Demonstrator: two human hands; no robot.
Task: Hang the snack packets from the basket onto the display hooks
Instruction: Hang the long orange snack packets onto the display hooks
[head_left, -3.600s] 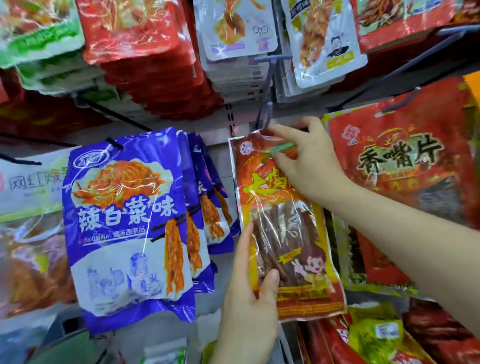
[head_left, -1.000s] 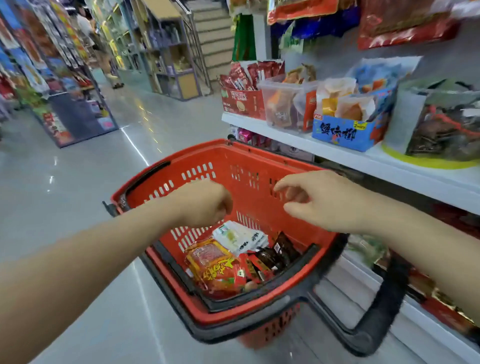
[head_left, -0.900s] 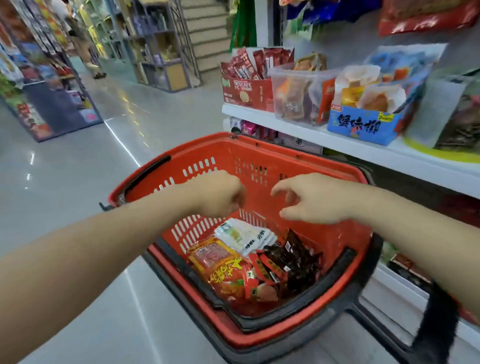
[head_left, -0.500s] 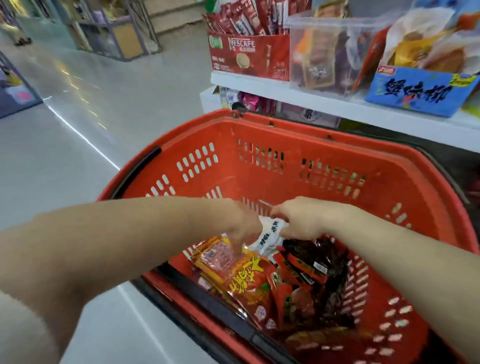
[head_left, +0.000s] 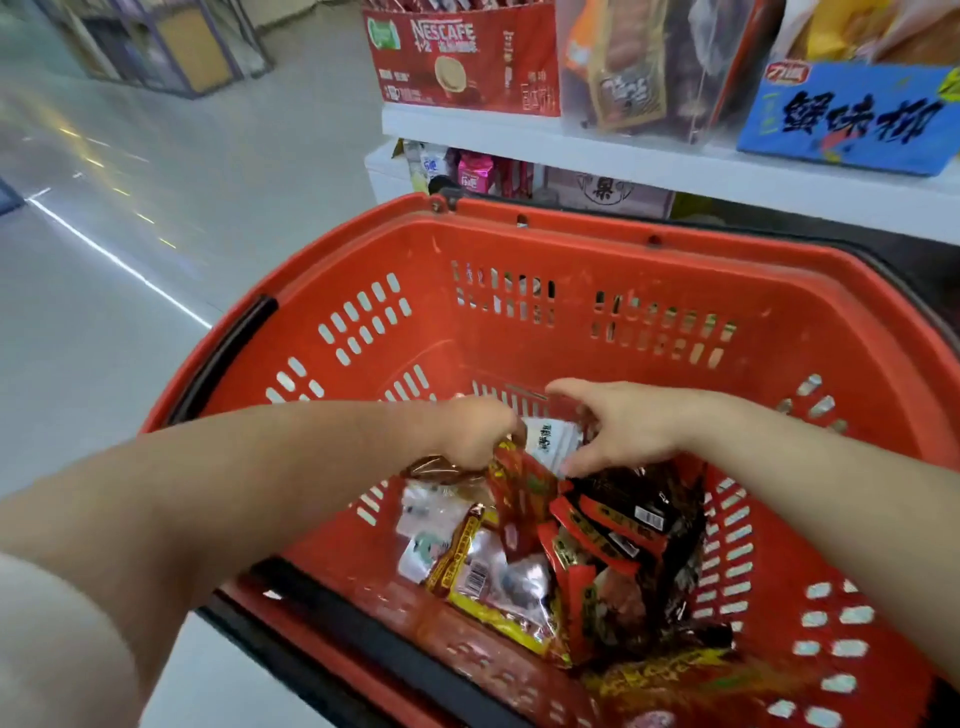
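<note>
Both hands are seen down inside the red basket (head_left: 571, 234). The left hand (head_left: 475, 431) is curled tight, and the top edge of a red packet (head_left: 519, 493) with yellow lettering is pinched under its fingers (head_left: 501, 431); the packet is held up on edge, its body hanging just below the knuckles. Right beside those fingers, on the side toward the other hand, a white packet (head_left: 550, 441) is seen, tilted. The right hand (head_left: 628, 426) is spread over it, the thumb stretched out above its top and the fingers (head_left: 576, 465) bent down at its lower edge, so the white packet is bracketed between them. Whether it is actually gripped cannot be told; the hand is half open and contact is unclear.

Below the right fingers, black packets (head_left: 623, 512) with red bands are heaped, touching the red packet's side. Under the left fingers and nearer the wrist, a clear packet with a yellow border (head_left: 488, 577) and a barcode is lying flat on the basket floor. Beyond both sets of fingertips, past the basket's far rim, a white shelf (head_left: 623, 156) is seen carrying a Nescafé box (head_left: 462, 52).
</note>
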